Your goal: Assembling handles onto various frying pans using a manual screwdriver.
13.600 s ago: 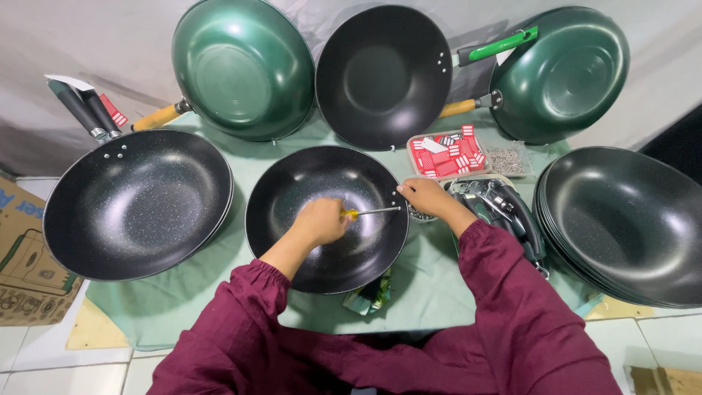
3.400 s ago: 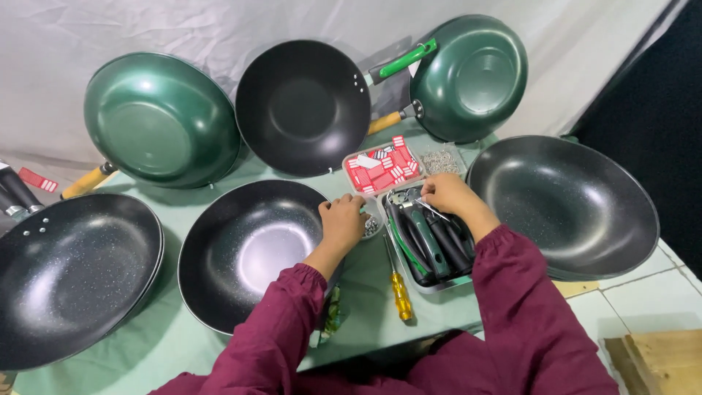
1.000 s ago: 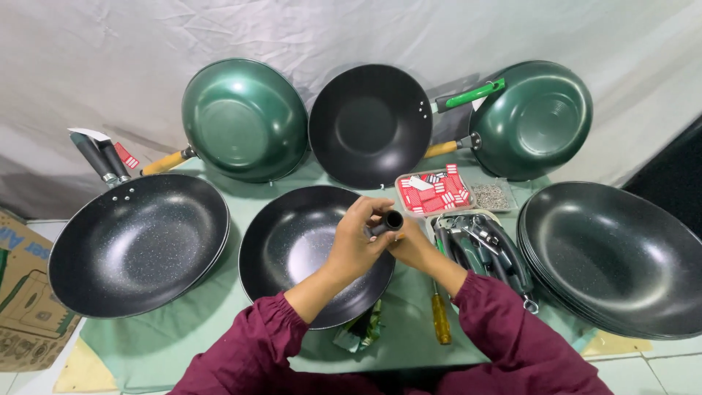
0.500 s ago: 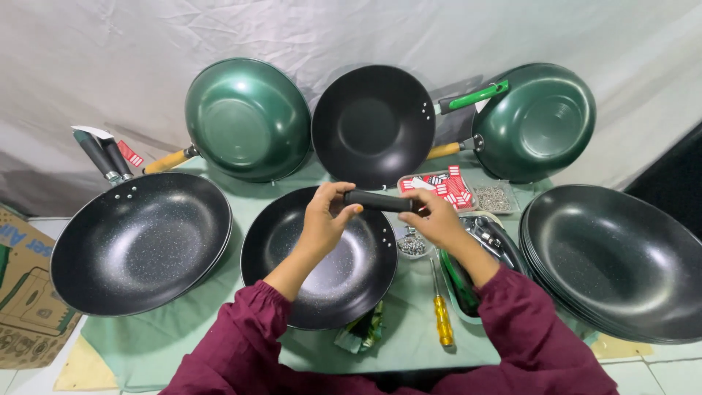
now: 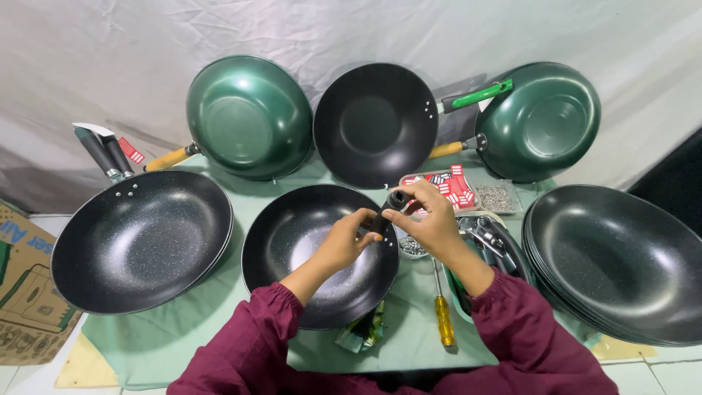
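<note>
A pale green cloth [image 5: 219,344] covered the table. Along the far edge three woks leaned against a white backdrop sheet [image 5: 351,29]: a green one [image 5: 248,117] with a wooden handle toward the far left, a black one [image 5: 374,123] with a green handle in the middle, and another green one [image 5: 545,121] with a wooden handle toward the far right. A speckled black wok [image 5: 139,241] lay at the left edge, with loose black handles [image 5: 106,152] just beyond it. A stack of black woks [image 5: 621,263] filled the right edge. Near the front edge lay a yellow-handled screwdriver [image 5: 442,318]. A cardboard box [image 5: 22,292] stood off the left edge.
</note>
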